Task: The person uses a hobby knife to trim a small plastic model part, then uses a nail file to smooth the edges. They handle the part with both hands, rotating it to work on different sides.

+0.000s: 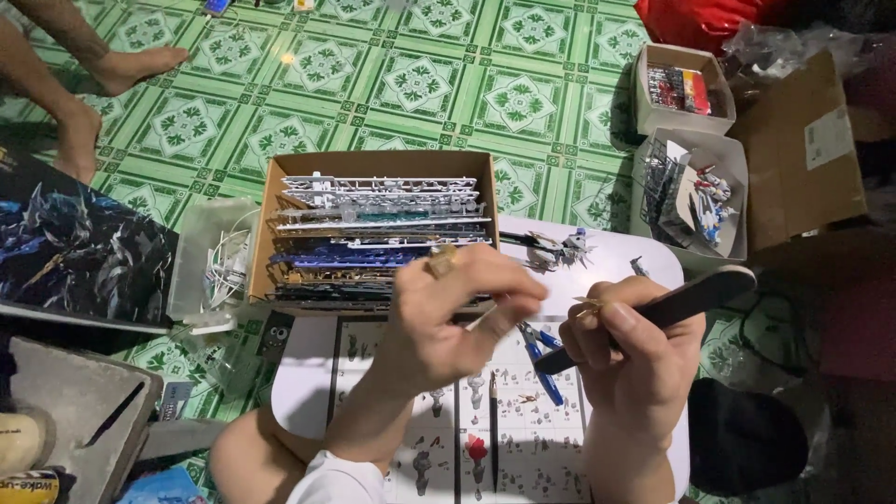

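- The person sits on the floor at a small white table (pixel 644 257), both hands raised above it.
- The left hand (pixel 448 317) is curled loosely, fingers bent in toward the thumb; a small gold-coloured piece (pixel 441 261) sits at the top of the hand near the knuckles. Whether the fingertips pinch anything else, I cannot tell.
- The right hand (pixel 630 359) is closed around a dark flat sanding stick (pixel 677 303), which slants up and to the right with its pale rounded tip beyond the table's edge. A tiny gold part (pixel 588 306) shows at this hand's fingertips, against the stick.
- Between the two hands, lower down, blue-handled nippers (pixel 541 359) lie on an instruction sheet (pixel 523 439) spread over the table.
- Behind the hands stands an open cardboard box (pixel 373 163) packed with flat plastic part frames in white, grey, blue and black.
- A partly built model figure (pixel 555 247) lies on the table just right of that box.
- To the left lies a box lid with dark blue artwork (pixel 75 247), and beside it a clear plastic tub (pixel 210 261).
- On the green patterned floor at upper right sit two more small boxes (pixel 681 89) with parts in them.
- Another person's bare feet (pixel 112 75) rest on the floor at upper left, well apart from the table.
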